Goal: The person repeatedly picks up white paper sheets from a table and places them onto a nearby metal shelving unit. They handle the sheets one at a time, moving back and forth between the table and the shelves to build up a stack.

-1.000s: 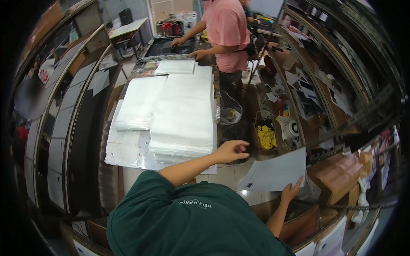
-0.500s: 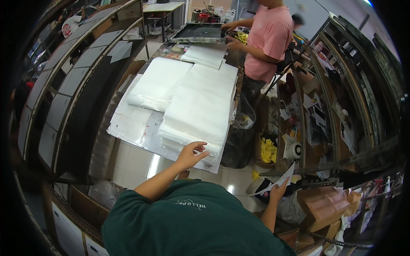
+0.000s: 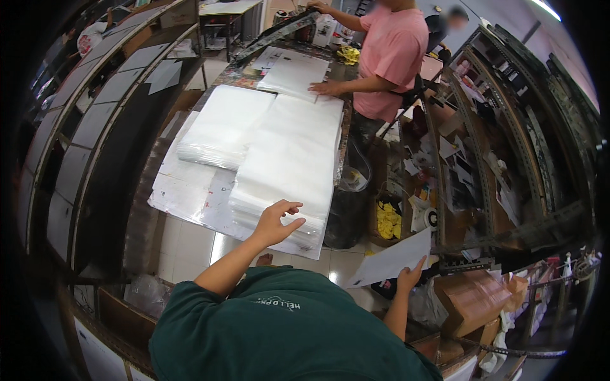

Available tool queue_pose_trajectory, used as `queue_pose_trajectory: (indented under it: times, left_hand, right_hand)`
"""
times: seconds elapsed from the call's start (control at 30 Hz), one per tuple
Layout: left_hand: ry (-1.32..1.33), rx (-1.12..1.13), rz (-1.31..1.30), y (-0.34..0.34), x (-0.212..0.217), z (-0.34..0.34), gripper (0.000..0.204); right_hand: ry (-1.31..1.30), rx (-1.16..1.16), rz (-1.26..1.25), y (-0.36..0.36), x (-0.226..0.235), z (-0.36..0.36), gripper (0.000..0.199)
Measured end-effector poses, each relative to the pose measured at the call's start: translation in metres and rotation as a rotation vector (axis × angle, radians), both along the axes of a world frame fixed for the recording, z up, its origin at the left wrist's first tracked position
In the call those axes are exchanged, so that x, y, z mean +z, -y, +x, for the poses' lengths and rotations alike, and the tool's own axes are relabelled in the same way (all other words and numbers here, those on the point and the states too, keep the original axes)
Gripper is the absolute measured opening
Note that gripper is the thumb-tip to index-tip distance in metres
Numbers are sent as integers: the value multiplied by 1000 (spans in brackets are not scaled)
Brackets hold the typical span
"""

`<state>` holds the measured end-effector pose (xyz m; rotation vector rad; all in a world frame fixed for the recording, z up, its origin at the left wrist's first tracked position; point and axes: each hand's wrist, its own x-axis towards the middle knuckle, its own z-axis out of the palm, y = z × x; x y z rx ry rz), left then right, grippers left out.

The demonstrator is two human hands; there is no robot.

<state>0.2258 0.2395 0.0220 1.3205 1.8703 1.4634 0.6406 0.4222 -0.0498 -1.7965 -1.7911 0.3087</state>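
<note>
My left hand (image 3: 277,223) is open, fingers apart, over the near end of a tall stack of whitish translucent plastic sheets or bags (image 3: 286,152). Whether it touches the stack is unclear. Out to the right, my right hand (image 3: 411,275) grips a thin white sheet (image 3: 391,261) by its edge, held in the air. A second stack of the same plastic (image 3: 229,124) lies to the left on the table. Beyond both, a co-worker in a pink shirt (image 3: 394,51) holds up a dark printing frame (image 3: 279,35) and rests a hand on a smaller white pile (image 3: 293,73).
The table (image 3: 181,184) has a white stained covering. Slatted drying racks (image 3: 108,120) with sheets stand on the left. Metal shelves (image 3: 495,146) line the right. A cardboard box (image 3: 473,301) sits near my right arm, and a bin of yellow cloths (image 3: 388,220) stands beyond it.
The co-worker's frame has gone from lying flat to tilted up, and one of their hands is now on the pile. The sheet in my right hand has turned flatter. My left fingers have spread.
</note>
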Motion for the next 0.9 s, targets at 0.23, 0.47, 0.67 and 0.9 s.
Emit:
queue_pose_trajectory:
  times: [0.23,0.47,0.67,0.9]
  left_hand:
    - [-264,58,99,-20,20,-30,32]
    - [-699,311,83,-66,25,-110,57]
    - [-997,563,-291,-154,9,-217,93]
    - [-1162,106,-480,-269,-131,-296,41]
  right_hand:
    - [-9,-47,38,11,0,3,81]
    - [-45,-103,22,38,9,0,77]
    - [-18,-57,91,52,10,-8,77]
    - [-45,-119,81,86,60,-27,74]
